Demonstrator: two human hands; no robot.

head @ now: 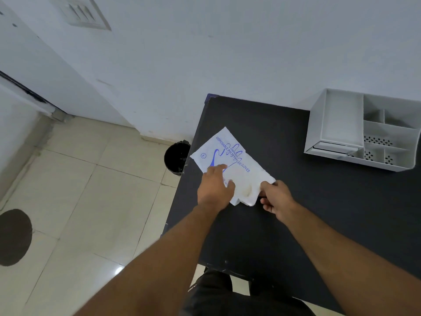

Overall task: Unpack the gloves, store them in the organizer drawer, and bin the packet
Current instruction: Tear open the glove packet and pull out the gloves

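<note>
A white packet of disposable polyethylene gloves with blue print lies flat on the black table, near its left edge. My left hand presses down on the packet's near left part. My right hand pinches the packet's near right corner, where crumpled clear plastic sticks out. A white desk organizer with several compartments and a shut low drawer stands at the table's far right. A black bin stands on the floor just left of the table.
A white wall runs behind the table. Beige floor tiles spread to the left, with a dark round patch at the far left. My dark-clad legs show under the table's near edge.
</note>
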